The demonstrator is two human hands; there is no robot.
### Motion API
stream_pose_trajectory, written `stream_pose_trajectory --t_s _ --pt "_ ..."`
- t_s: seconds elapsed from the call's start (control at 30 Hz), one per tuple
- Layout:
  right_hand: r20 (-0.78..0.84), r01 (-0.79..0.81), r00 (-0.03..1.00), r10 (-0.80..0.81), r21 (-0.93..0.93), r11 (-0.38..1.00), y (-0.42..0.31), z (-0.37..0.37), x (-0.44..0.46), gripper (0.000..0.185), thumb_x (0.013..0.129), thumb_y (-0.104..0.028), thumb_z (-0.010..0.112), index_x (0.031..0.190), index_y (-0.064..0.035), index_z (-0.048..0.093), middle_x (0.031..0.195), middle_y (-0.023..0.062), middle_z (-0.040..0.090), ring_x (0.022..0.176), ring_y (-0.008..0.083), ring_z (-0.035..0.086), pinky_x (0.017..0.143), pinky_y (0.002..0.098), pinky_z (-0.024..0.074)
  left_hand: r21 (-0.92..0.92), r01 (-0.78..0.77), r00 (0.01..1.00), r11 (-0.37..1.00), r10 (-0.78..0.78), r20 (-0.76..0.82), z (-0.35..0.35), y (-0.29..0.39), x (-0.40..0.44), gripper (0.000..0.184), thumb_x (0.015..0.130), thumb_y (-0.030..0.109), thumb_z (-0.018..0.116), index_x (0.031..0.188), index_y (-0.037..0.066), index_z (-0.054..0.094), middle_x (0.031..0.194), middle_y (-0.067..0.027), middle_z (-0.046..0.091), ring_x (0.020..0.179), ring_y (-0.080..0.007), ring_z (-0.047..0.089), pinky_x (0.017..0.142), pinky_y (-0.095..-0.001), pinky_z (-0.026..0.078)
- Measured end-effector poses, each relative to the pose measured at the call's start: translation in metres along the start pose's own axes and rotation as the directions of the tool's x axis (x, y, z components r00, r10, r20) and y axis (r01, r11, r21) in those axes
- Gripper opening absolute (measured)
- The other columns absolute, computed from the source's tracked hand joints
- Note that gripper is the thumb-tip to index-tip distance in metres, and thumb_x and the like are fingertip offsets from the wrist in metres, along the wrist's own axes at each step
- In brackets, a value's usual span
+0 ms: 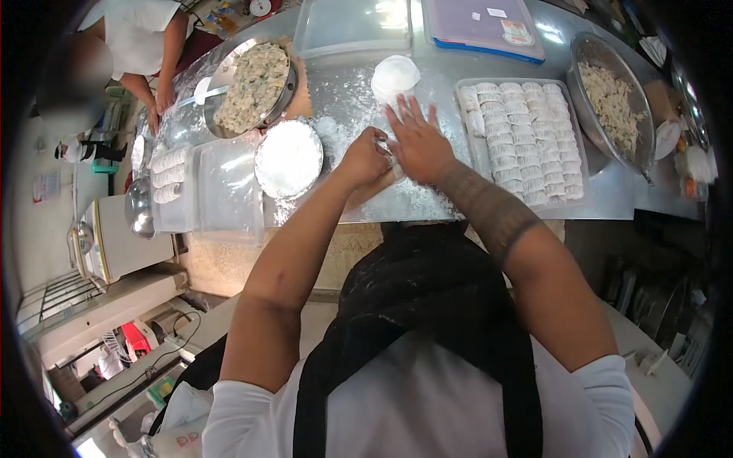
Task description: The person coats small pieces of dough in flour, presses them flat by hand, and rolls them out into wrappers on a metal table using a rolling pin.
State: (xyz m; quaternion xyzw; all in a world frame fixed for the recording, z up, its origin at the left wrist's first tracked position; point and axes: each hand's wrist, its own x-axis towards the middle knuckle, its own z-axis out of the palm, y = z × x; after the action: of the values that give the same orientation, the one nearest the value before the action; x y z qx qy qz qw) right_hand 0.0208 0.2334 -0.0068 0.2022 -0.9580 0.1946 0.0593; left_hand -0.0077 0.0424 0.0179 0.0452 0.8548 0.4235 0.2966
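My right hand (418, 145) is open, its fingers spread toward a stack of round white dough wrappers (395, 79) on the floured steel table. Beside it my left hand (366, 158) is closed, fingers curled. A pale bit shows under the hands, but what the left fingers hold is hidden. To the right stands a clear tray (585, 172) packed with rows of pleated white dumplings (523, 141). A round bowl of white flour (289, 159) sits left of my left hand, with loose flour scattered between.
Farther left are a pan of chopped filling (256, 88) with a spoon, a clear lid (227, 183) and a smaller tray of dumplings (168, 179). Another person (145, 38) leans at that end. A large metal bowl of filling (611, 107) stands far right; plastic containers (485, 27) line the back.
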Motion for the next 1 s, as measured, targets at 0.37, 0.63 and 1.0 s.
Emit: stream_pose_trajectory --t_s 0.37,0.63,1.0 --pt "0.157 -0.046 0.985 0.067 -0.130 0.990 -0.004 -0.001 0.008 0.074 0.108 -0.044 0.053 0.168 -0.0073 0.030 0.173 0.0292 0.026 0.163 0.0488 0.017 0.128 0.0721 0.0113 0.415 -0.178 0.981 0.892 0.126 0.149 -0.003 -0.014 0.009 0.028 0.083 0.006 0.076 0.110 -0.001 0.079 0.105 -0.0216 0.078 0.094 -0.0356 0.076 0.086 -0.0444 0.058" --pt "0.273 -0.089 0.955 0.112 -0.096 0.991 -0.021 -0.035 -0.078 0.072 0.111 -0.043 0.050 0.170 -0.0093 0.027 0.173 0.0300 0.024 0.162 0.0481 0.019 0.129 0.0697 0.0115 -0.163 0.138 0.979 0.977 -0.110 0.171 -0.002 -0.020 0.005 0.029 0.087 -0.007 0.068 0.116 -0.007 0.074 0.103 -0.0143 0.076 0.087 -0.0212 0.073 0.073 -0.0337 0.059" --pt "0.075 -0.079 0.993 0.087 -0.102 0.992 -0.012 0.005 0.016 0.073 0.110 -0.045 0.050 0.170 -0.0097 0.026 0.173 0.0317 0.024 0.162 0.0499 0.018 0.127 0.0730 0.0097 0.458 -0.199 0.979 0.866 0.197 0.051 -0.007 -0.018 0.011 0.028 0.083 0.002 0.074 0.111 -0.005 0.076 0.099 -0.0150 0.078 0.087 -0.0213 0.074 0.075 -0.0383 0.060"
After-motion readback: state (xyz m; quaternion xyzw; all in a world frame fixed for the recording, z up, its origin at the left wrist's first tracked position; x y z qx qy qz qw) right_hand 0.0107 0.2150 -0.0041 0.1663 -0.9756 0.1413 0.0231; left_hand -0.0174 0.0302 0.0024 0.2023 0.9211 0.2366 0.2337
